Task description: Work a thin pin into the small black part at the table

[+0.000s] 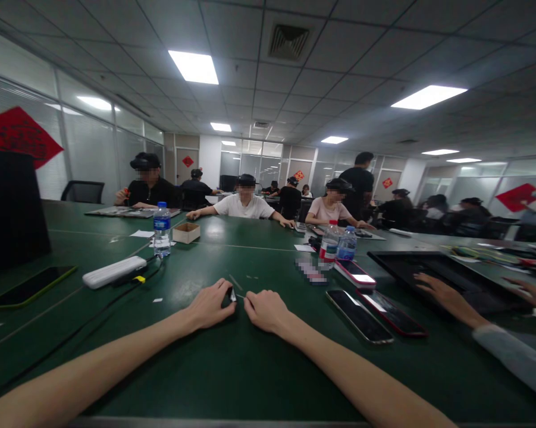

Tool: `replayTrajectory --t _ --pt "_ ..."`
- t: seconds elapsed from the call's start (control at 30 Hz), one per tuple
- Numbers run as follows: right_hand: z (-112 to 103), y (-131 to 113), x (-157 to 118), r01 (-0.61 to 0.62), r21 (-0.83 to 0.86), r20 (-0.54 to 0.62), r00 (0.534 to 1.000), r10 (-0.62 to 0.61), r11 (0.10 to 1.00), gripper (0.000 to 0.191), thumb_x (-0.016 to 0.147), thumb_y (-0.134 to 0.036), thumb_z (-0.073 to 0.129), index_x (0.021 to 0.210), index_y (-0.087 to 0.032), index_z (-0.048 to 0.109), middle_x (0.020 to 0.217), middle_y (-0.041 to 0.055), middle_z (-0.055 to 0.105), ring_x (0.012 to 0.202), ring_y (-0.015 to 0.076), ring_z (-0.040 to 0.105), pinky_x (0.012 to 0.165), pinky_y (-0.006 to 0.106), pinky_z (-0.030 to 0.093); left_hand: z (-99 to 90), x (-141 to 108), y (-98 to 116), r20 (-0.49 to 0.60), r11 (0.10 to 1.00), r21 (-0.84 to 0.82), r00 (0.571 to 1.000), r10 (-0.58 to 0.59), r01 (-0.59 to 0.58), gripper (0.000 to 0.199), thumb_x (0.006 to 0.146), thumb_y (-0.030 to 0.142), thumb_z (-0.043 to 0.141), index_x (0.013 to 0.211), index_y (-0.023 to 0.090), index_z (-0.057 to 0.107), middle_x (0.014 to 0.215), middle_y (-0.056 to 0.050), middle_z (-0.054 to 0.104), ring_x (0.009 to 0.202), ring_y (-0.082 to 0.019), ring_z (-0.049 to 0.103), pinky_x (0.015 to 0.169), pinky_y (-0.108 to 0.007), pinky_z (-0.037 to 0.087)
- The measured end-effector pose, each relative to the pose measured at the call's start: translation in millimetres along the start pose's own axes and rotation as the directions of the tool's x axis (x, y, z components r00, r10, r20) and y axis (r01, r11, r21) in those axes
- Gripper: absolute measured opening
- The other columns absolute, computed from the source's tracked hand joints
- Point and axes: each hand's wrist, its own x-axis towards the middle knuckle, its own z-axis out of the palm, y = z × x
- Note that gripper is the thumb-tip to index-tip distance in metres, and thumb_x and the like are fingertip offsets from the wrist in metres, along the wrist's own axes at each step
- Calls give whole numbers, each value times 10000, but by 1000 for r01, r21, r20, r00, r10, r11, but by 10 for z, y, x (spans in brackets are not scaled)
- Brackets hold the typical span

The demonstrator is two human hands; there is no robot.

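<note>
My left hand [212,304] is closed round a small dark object with a pale, shiny end [232,295], just above or on the green table [196,368]. Its kind is too small to make out. Close by on the right, my right hand [266,310] has its fingers curled together, thumb side toward the left hand. A thin pale line [240,296] shows in the narrow gap between the hands; whether it is a held piece or a mark on the table I cannot tell. The right fingertips are hidden.
On the left lie a white power strip [115,271], a black cable [89,319] and a phone [29,286]. A water bottle [162,232] stands beside a small open box [186,232]. To the right are phones [359,316], bottles [329,245] and a black tray [410,270] under a co-worker's hand [448,299].
</note>
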Motion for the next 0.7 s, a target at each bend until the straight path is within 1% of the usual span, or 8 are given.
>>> replayTrajectory --t 0.17,0.3,0.4,0.6,0.7 --pt "28 -3 7 18 -25 -23 1000 -19 1000 458 938 -439 218 931 -177 594 830 99 656 693 193 627 629 281 430 29 -10 -15 8 997 66 999 -43 42 307 807 455 435 960 192 478 934 -57 537 749 -193 570 652 -303 419" --pt "26 0 17 35 7 0 999 -35 999 476 945 -441 193 948 -174 587 840 98 655 681 171 623 623 259 427 45 -8 -29 28 993 110 998 -51 48 331 812 494 415 927 190 478 899 -61 556 754 -206 573 647 -307 407" --pt "14 -8 21 33 -1 26 999 -33 999 482 950 -440 177 969 -172 577 856 102 656 692 169 626 636 262 432 49 -7 -35 45 990 132 998 -54 48 348 817 514 399 898 186 483 876 -63 570 759 -214 577 647 -309 403" --pt "10 -24 6 31 -54 -12 999 -32 998 474 948 -430 182 970 -164 574 849 112 654 721 194 628 663 292 435 52 -2 -43 63 989 138 996 -70 60 346 829 482 378 942 178 497 916 -71 581 801 -222 583 684 -320 411" --pt "1 -26 0 34 -57 0 999 -35 998 473 949 -431 188 966 -166 578 856 112 655 727 192 628 666 287 434 53 -1 -49 73 990 123 994 -85 76 342 831 464 381 961 172 505 941 -79 578 822 -222 580 713 -323 413"
